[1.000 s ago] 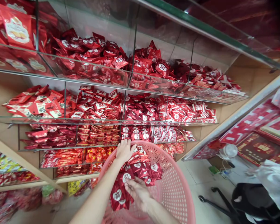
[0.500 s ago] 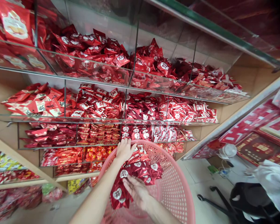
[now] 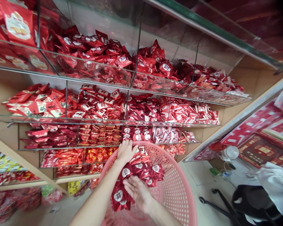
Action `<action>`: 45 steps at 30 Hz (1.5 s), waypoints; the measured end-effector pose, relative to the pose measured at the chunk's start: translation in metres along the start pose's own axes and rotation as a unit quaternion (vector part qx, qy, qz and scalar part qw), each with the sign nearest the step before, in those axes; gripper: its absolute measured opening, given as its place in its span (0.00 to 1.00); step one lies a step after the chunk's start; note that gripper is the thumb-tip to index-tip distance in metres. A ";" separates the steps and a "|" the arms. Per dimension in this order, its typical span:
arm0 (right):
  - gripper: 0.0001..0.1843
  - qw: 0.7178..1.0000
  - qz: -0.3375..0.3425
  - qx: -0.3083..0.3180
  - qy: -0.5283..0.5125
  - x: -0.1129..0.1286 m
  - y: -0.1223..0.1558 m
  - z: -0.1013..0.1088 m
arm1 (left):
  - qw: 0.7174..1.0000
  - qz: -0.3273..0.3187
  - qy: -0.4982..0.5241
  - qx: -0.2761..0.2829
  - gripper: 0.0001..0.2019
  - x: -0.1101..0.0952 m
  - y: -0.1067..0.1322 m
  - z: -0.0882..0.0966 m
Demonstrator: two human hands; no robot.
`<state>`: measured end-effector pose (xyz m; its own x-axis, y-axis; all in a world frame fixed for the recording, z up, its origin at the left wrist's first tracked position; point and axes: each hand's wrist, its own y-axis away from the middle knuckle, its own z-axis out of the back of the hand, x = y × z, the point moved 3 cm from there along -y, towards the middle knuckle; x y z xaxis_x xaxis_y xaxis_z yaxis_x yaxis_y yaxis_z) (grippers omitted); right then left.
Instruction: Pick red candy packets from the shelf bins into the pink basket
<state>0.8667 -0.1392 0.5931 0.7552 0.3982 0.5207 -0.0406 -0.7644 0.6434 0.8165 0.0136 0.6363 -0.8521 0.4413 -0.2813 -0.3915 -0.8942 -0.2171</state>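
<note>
My left hand [image 3: 126, 152] reaches to the far rim of a pink perforated plastic basket [image 3: 172, 169], its fingers down among the packets there. A heap of shiny red foil packets [image 3: 141, 171] with white heart-shaped labels lies inside the basket. My right hand [image 3: 138, 191] rests palm down on that heap, fingers spread. Whether my left hand grips anything is hidden. Just beyond the basket, more red packets [image 3: 136, 135] fill a glass-fronted shelf.
Tiers of glass shelves [image 3: 108, 121] packed with red packets rise ahead. To the right are a tiled floor [image 3: 198, 179], red framed panels [image 3: 264, 150], a small white fan [image 3: 230, 153], and a black bag [image 3: 252, 201] under white cloth [image 3: 275, 185].
My right hand has shifted slightly up and left over the heap of packets. My left hand stays at the rim. The view has moved only a little.
</note>
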 end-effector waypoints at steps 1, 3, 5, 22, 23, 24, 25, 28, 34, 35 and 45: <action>0.18 1.000 -0.001 0.009 0.018 -0.001 0.002 -0.002 | 1.000 0.002 0.001 0.003 0.27 0.000 0.000 0.000; 0.18 0.998 0.006 0.025 0.057 -0.003 0.006 -0.006 | 1.000 0.003 0.002 0.007 0.27 0.000 0.000 0.000; 0.18 0.994 0.024 0.040 0.102 -0.004 0.008 -0.009 | 1.000 0.003 0.003 0.007 0.27 0.001 0.000 -0.001; 0.15 0.290 0.502 0.084 0.810 0.002 -0.006 -0.027 | 1.000 0.003 0.011 0.009 0.30 0.000 0.000 0.001; 0.16 0.283 0.507 0.090 0.809 0.003 -0.009 -0.026 | 1.000 0.004 0.010 0.008 0.29 0.000 0.000 0.001; 0.16 0.281 0.510 0.091 0.808 0.004 -0.011 -0.024 | 1.000 0.004 0.009 0.008 0.29 0.000 0.000 0.001; 0.16 0.279 0.513 0.092 0.807 0.004 -0.012 -0.022 | 1.000 0.004 0.008 0.008 0.29 0.000 0.000 0.001; 0.16 0.273 0.523 0.094 0.802 0.005 -0.014 -0.015 | 1.000 0.005 0.005 0.009 0.28 -0.001 0.000 0.001; 0.18 0.258 0.531 0.130 0.797 0.008 -0.015 -0.004 | 1.000 0.009 0.008 0.011 0.29 -0.001 0.001 0.002; 0.18 0.259 0.531 0.138 0.795 0.009 -0.014 -0.004 | 1.000 0.009 0.009 0.012 0.29 -0.002 0.001 0.002; 0.16 0.247 0.506 0.226 0.795 0.023 -0.006 -0.007 | 1.000 0.010 0.003 0.010 0.28 -0.001 0.001 0.002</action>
<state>0.8797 -0.1222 0.6053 -0.7174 -0.6920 0.0803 0.6667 -0.7155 -0.2089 0.8166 0.0119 0.6380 -0.8574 0.4242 -0.2915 -0.3814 -0.9039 -0.1936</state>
